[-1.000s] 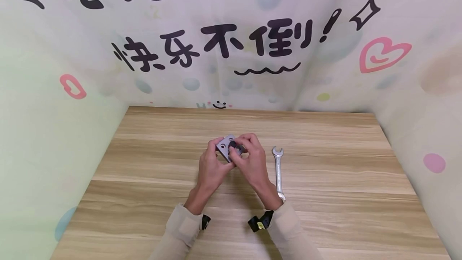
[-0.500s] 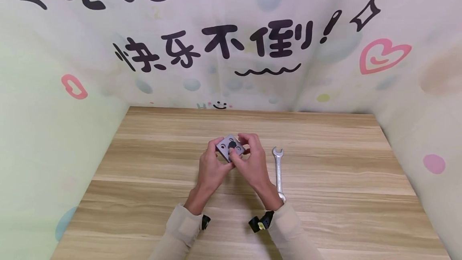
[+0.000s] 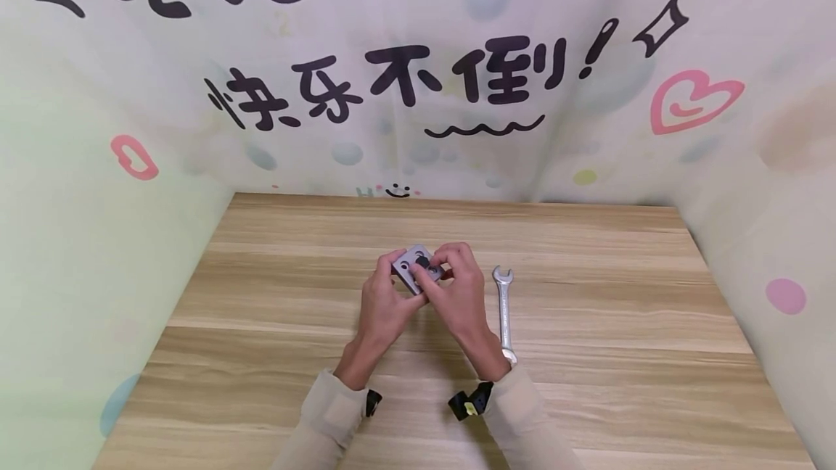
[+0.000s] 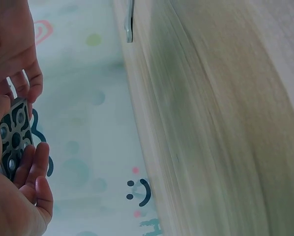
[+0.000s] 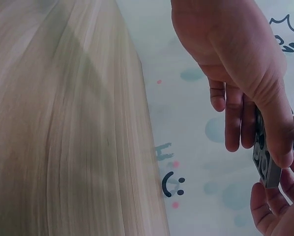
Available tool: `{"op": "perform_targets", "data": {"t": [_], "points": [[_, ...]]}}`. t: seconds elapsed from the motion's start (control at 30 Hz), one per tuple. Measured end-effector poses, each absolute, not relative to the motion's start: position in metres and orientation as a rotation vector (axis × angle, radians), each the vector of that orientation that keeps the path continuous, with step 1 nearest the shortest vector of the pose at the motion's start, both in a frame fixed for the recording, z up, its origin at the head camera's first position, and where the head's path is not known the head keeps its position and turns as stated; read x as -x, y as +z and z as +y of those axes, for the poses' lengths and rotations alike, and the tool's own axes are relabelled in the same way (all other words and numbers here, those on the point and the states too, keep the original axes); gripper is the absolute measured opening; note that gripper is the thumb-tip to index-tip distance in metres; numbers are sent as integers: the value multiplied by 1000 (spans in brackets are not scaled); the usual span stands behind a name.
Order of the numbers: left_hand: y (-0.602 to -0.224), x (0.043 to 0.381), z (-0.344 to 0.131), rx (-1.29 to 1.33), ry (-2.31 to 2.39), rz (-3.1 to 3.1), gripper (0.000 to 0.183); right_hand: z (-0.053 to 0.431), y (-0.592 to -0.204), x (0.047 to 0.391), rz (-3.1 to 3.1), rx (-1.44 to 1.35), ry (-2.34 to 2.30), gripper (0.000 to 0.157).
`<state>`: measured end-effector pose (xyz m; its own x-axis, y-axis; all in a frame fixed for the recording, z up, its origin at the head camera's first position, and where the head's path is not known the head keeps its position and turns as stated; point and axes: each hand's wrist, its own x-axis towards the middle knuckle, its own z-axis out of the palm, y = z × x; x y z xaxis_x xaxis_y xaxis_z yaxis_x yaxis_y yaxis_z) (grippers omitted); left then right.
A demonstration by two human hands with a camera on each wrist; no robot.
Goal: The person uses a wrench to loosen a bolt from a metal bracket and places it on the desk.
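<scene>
**Two Hands Work a Drilled Metal Plate off the Tabletop**

Over there, the person has a square metal plate (image 3: 411, 260) lifted clear of the tabletop (image 3: 607, 310), right between the fingers of both hands. The left hand (image 3: 384, 303) grips it by the edges, fingers along one side and thumb at the near corner. The right hand (image 3: 459, 292) pinches a black knob (image 3: 422, 262) on the upper face between thumb and forefinger; its other fingers reach under the plate.

The head view gives that upper face, with round holes around the knob. Only the left wrist view shows much of the underside (image 4: 15, 141): dark recesses, pale ridges, holes near the corners and a dark disc at the centre. The right wrist view catches the plate almost edge-on, largely behind the right thumb.

A wrench (image 3: 503, 307) lies to the right of the right-hand fingers, its lower end close by that wrist. There is marking along its shaft, too small to read; the left wrist view has only one end of it.

Beyond the fingertips, the wall hanging (image 3: 457, 158) reads "快乐不倒!" in bold black, under a larger line cut off at the top. Low down, a smiley (image 3: 397, 190) sits beside a faint "H", clearer in the right wrist view.
</scene>
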<state>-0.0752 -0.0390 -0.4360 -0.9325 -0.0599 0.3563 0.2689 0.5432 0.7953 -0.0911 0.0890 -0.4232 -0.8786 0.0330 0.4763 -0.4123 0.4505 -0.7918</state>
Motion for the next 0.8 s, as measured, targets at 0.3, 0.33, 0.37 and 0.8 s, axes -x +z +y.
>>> {"op": "perform_targets", "data": {"t": [0.3, 0.33, 0.37, 0.8], "points": [[-435, 75, -39, 176, -1340, -2442, 69, 89, -422, 92, -2272, -347, 1389, 19], [-436, 75, -39, 178, -1338, -2441, 69, 89, -422, 92, -2272, -351, 1384, 18], [-436, 75, -39, 180, -1337, -2439, 69, 88, -422, 92, -2272, -354, 1381, 17], [-436, 77, -40, 190, -1331, -2422, 67, 89, -423, 91, -2283, -382, 1361, 21]]}}
